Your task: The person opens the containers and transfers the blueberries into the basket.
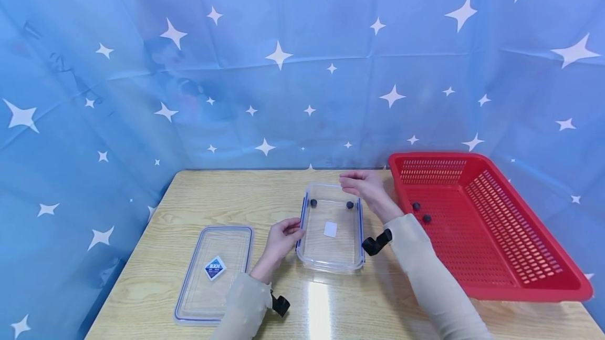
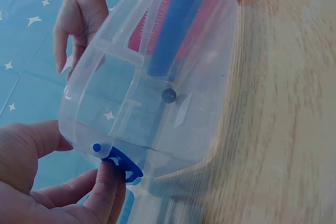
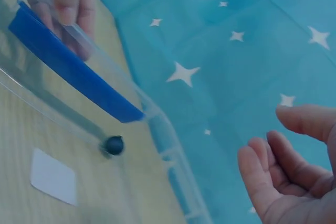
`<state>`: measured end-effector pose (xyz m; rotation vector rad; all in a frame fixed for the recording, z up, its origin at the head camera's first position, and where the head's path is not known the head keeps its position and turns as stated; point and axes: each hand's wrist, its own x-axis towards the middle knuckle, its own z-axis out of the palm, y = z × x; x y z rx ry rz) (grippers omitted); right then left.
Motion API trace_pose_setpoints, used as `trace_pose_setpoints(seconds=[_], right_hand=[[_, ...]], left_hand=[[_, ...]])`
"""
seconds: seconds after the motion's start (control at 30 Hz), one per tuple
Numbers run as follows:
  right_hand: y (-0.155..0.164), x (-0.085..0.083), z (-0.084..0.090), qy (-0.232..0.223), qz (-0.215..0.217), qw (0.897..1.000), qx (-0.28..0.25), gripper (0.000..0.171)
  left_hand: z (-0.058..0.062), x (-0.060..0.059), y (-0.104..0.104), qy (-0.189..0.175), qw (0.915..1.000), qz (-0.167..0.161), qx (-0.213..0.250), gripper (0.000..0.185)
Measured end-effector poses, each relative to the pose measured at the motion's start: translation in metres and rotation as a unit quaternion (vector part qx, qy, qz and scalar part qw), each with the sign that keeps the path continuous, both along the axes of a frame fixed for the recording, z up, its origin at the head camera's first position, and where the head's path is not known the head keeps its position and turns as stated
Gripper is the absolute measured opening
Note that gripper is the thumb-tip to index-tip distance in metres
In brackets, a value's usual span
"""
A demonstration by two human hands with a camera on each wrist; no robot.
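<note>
Pinching the blue side clasp (image 2: 119, 162) of the clear plastic container (image 1: 331, 230), my left hand (image 1: 282, 238) has its fingertips (image 2: 107, 174) curled against that clasp at the container's left long edge; my right hand (image 1: 365, 185) hovers just above the container's far right corner, its fingers (image 3: 262, 179) loosely bent and slightly apart, holding nothing; whether they brush the rim I cannot tell. The container stands upright on the wooden table (image 1: 227, 198), near the middle of it and close in front of me, lid off; a second blue clasp (image 1: 361, 224) runs along its right long edge; a white square label (image 1: 330, 229) shows through its floor; two small dark balls (image 1: 313, 203) lie inside it at the far end, one near each far corner, apart from each other. Left of the container, flat on the table and just beside my left forearm, lies the clear lid (image 1: 214, 272) with a blue seal line and a diamond-shaped sticker. Right of the container, close beside my right forearm, sits the red slotted basket (image 1: 510, 271); two more dark balls (image 1: 416, 206) rest on its floor near its left wall. Behind the table hangs a blue cloth with white stars (image 1: 283, 56).
</note>
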<state>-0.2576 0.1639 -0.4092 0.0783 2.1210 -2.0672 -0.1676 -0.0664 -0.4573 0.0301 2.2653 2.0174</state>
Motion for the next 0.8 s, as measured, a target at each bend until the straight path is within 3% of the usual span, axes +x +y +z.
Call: trace_pose_setpoints(seconds=[0.3, 0.8], right_hand=[[-0.032, -0.005, -0.023, -0.012, -0.017, 1.000, -0.006, 0.036], [-0.057, -0.012, -0.046, -0.069, -0.007, 0.997, 0.044, 0.033]], left_hand=[[-0.002, 0.000, -0.001, 0.000, 1.0000, 0.001, 0.005, 0.034], [-0.003, -0.001, -0.001, 0.008, 0.9998, 0.000, 0.021, 0.035]])
